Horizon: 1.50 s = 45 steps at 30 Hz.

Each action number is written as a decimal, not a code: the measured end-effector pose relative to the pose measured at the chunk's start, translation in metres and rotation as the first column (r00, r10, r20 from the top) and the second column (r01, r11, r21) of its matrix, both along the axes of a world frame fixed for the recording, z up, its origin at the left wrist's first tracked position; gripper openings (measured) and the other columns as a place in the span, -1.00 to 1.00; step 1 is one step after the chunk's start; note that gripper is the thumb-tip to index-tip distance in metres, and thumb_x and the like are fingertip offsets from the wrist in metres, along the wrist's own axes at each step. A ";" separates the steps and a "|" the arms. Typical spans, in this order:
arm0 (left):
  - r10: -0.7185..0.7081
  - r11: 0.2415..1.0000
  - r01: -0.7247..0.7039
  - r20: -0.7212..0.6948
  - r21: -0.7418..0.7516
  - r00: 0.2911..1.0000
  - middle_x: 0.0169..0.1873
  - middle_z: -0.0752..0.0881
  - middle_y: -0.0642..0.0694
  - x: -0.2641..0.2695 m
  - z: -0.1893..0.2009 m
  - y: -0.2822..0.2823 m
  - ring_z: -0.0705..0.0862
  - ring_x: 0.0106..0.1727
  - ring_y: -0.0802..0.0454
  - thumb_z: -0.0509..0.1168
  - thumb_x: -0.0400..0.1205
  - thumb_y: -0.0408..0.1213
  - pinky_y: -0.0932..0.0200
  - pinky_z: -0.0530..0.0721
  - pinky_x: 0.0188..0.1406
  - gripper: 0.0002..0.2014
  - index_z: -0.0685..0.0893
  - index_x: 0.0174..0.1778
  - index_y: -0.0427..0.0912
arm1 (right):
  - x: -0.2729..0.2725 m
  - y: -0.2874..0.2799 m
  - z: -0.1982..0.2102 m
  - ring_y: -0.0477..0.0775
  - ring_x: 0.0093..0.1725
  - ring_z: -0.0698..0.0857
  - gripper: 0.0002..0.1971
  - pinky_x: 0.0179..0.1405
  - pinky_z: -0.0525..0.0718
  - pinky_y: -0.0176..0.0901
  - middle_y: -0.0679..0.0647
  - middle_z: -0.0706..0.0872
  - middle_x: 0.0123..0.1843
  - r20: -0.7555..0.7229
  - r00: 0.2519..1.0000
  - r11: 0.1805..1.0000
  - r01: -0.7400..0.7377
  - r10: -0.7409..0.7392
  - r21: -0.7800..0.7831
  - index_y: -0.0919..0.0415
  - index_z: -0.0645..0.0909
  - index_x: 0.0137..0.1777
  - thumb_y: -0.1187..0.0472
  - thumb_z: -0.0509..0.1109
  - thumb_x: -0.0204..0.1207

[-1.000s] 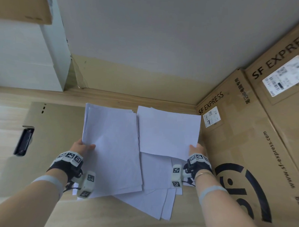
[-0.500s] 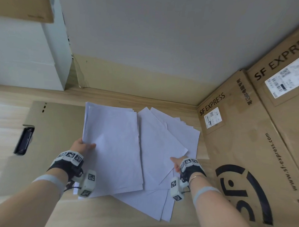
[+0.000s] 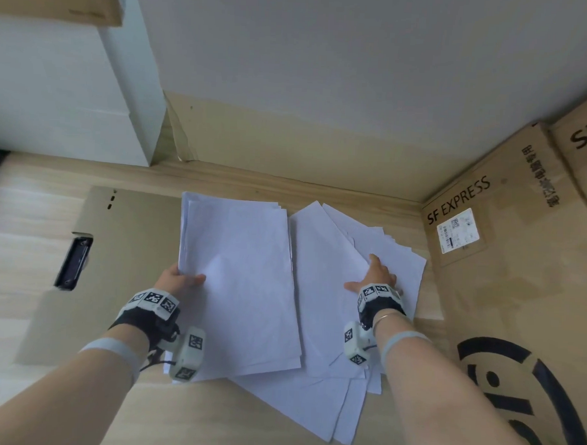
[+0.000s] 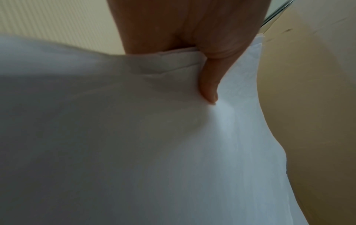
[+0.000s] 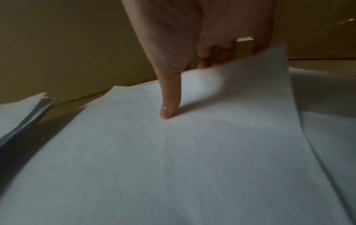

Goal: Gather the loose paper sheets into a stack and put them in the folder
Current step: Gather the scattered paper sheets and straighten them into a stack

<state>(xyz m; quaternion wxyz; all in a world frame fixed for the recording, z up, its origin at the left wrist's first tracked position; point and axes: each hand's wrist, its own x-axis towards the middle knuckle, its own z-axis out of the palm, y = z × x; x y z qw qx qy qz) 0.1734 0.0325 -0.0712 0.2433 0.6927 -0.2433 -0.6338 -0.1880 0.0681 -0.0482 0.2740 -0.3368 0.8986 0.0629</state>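
Note:
A stack of white sheets (image 3: 239,280) lies partly on the open brown folder (image 3: 126,248), whose black clip (image 3: 71,263) sits at its left. My left hand (image 3: 178,279) grips the stack's left edge, thumb on top (image 4: 210,85), fingers beneath. More loose sheets (image 3: 394,260) fan out to the right and toward me (image 3: 311,401). My right hand (image 3: 373,281) holds the right edge of the top loose sheet (image 5: 192,152). Its thumb (image 5: 169,99) presses on top and its fingers sit behind the lifted edge.
Big SF Express cardboard boxes (image 3: 505,265) stand close on the right, next to the loose sheets. A white box (image 3: 72,95) stands at the back left against the wall. Bare wooden tabletop (image 3: 22,244) shows left of the folder.
My right hand turned the top loose sheet from lying square to slanting toward the stack, then shifted up along its right edge. The left hand and its stack stayed put.

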 end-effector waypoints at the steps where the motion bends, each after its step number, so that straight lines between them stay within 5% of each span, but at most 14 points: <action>1: 0.003 1.000 -0.003 -0.002 0.005 1.000 -0.33 0.61 -0.19 0.001 -0.001 0.000 0.60 -0.28 -0.13 0.32 0.53 -0.57 -0.19 0.56 0.14 -0.59 0.53 0.32 -0.43 | -0.001 0.001 0.001 0.28 0.48 0.41 -0.24 0.40 0.36 0.23 0.15 0.48 0.47 -0.008 1.000 0.999 -0.009 0.009 -0.033 0.06 0.26 0.50 0.04 0.54 0.34; 4: 0.019 1.000 -0.019 -0.018 -0.008 1.000 -0.32 0.61 -0.17 0.001 -0.002 -0.001 0.57 -0.31 -0.10 0.31 0.53 -0.59 -0.13 0.56 0.05 -0.58 0.51 0.33 -0.48 | -0.002 0.002 0.013 0.27 0.32 0.60 -0.50 0.27 0.56 0.03 0.25 0.63 0.35 0.044 0.998 0.997 -0.035 0.038 -0.068 0.30 0.50 0.34 0.06 0.44 0.48; 9: 0.023 1.000 -0.024 -0.070 -0.013 0.997 -0.25 0.63 -0.22 0.001 0.006 -0.006 0.60 -0.20 -0.21 0.29 0.55 -0.57 -0.14 0.53 0.10 -0.56 0.49 0.37 -0.44 | 0.012 0.023 0.015 0.22 0.45 0.52 -0.34 0.40 0.52 -0.07 0.22 0.49 0.50 0.113 0.993 0.993 0.009 -0.023 0.118 0.30 0.39 0.51 -0.02 0.39 0.48; 13: -0.005 1.000 0.005 -0.063 0.003 0.998 -0.18 0.65 -0.26 -0.001 0.010 -0.004 0.57 0.04 -0.27 0.29 0.55 -0.56 -0.26 0.51 0.21 -0.55 0.48 0.38 -0.42 | 0.036 0.043 0.004 0.25 0.46 0.46 -0.36 0.41 0.49 -0.04 0.20 0.32 0.51 0.060 0.997 0.994 0.036 -0.043 0.108 0.25 0.43 0.48 -0.06 0.41 0.47; 17: -0.018 1.000 0.019 -0.053 0.020 0.998 -0.28 0.62 -0.20 -0.005 0.011 0.000 0.55 0.05 -0.27 0.29 0.54 -0.58 -0.32 0.49 0.30 -0.55 0.49 0.38 -0.43 | 0.048 0.052 -0.001 0.26 0.42 0.43 -0.44 0.31 0.52 0.01 0.19 0.28 0.46 0.050 0.996 0.992 0.069 -0.074 0.108 0.25 0.49 0.39 -0.05 0.41 0.48; 20: -0.015 1.000 0.017 -0.047 0.026 0.999 -0.10 0.64 -0.29 -0.008 0.011 0.002 0.55 0.06 -0.27 0.31 0.53 -0.59 -0.36 0.47 0.34 -0.54 0.50 0.38 -0.43 | 0.047 0.054 -0.002 0.27 0.42 0.50 -0.41 0.33 0.53 0.00 0.22 0.36 0.49 0.109 0.990 0.994 0.075 -0.084 0.078 0.29 0.43 0.44 0.00 0.41 0.49; 25: -0.020 0.999 0.021 -0.041 0.030 0.999 -0.27 0.62 -0.20 -0.009 0.013 0.005 0.55 0.05 -0.26 0.30 0.53 -0.59 -0.34 0.50 0.31 -0.56 0.50 0.36 -0.42 | 0.042 0.063 0.003 0.28 0.11 0.70 -0.61 0.07 0.64 -0.03 0.27 0.63 0.30 0.176 0.964 0.952 0.233 -0.199 -0.199 0.16 0.36 0.32 0.28 0.35 0.53; 28: -0.029 0.999 0.030 -0.021 0.038 0.999 -0.06 0.66 -0.32 -0.008 0.014 0.005 0.55 0.05 -0.26 0.31 0.53 -0.58 -0.33 0.50 0.31 -0.55 0.49 0.37 -0.42 | 0.022 0.065 0.016 0.25 0.16 0.68 -0.65 0.09 0.61 -0.10 0.26 0.66 0.30 0.160 0.958 0.921 0.274 -0.237 -0.277 0.21 0.48 0.37 0.30 0.26 0.58; 31: -0.035 0.998 0.035 -0.002 0.052 0.999 0.25 0.61 -0.47 -0.007 0.014 0.003 0.57 0.07 -0.28 0.34 0.52 -0.56 -0.35 0.49 0.33 -0.54 0.50 0.36 -0.42 | -0.007 0.064 0.031 0.16 -0.03 0.61 -0.77 -0.05 0.53 -0.18 0.28 0.73 0.17 0.147 0.955 0.874 0.294 -0.256 -0.388 0.37 0.64 0.15 0.32 0.24 0.59; 35: -0.040 0.997 0.037 0.036 0.068 0.999 0.29 0.59 -0.50 -0.007 0.011 0.002 0.62 0.17 -0.38 0.36 0.51 -0.55 -0.36 0.50 0.33 -0.55 0.50 0.34 -0.45 | -0.036 0.061 0.050 0.17 -0.14 0.61 -0.82 -0.17 0.46 -0.22 0.22 0.68 -0.12 0.179 0.926 0.752 0.375 -0.332 -0.542 0.42 0.68 0.00 0.35 0.28 0.54; 38: -0.062 0.996 0.056 0.069 0.075 0.996 0.28 0.60 -0.50 -0.007 0.011 0.002 0.62 0.17 -0.38 0.36 0.51 -0.54 -0.35 0.52 0.31 -0.55 0.50 0.33 -0.47 | -0.048 0.057 0.055 0.16 -0.16 0.62 -0.83 -0.16 0.52 -0.18 0.16 0.68 -0.15 0.213 0.918 0.723 0.395 -0.334 -0.568 0.35 0.69 -0.02 0.33 0.27 0.54; 45: -0.110 0.993 0.106 0.081 0.059 0.991 0.34 0.56 -0.47 -0.016 0.017 0.004 0.60 0.17 -0.26 0.31 0.56 -0.54 -0.10 0.51 0.20 -0.55 0.45 0.38 -0.51 | 0.012 0.046 0.019 0.18 -0.06 0.64 -0.74 -0.12 0.47 -0.21 0.30 0.72 0.02 0.272 0.952 0.873 0.248 -0.140 -0.420 0.44 0.62 0.17 0.30 0.27 0.57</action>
